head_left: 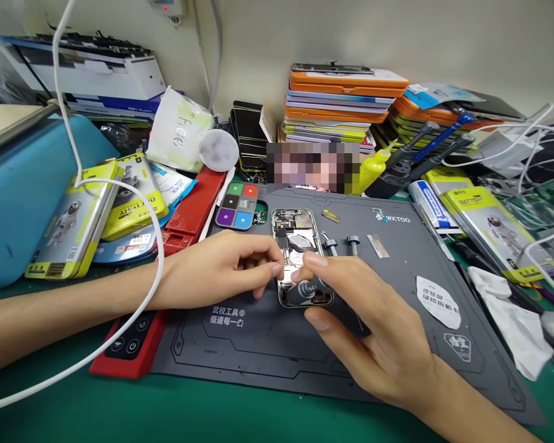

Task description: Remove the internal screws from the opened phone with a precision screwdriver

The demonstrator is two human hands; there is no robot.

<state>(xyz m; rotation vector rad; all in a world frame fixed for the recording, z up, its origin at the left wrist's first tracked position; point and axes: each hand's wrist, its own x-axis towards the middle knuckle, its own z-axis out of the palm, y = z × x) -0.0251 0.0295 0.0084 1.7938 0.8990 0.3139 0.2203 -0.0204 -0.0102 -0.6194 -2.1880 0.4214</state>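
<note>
Green desk (203,409) up front, grey mat (258,357) on it running well out to the right. Right hand (383,326): thumb and forefinger wide apart, grey driver (308,288) end showing between them. Left hand (233,264): fingers curled in narrow by the phone's (300,223) left edge. Can't honestly tell if either's gripping anything. Phone's lying opened up on the mat, boards and silvery insides showing, pale rim. Further back, black cup (390,183) with tools (443,140) sticking out, then stacked boxes (341,86).
</note>
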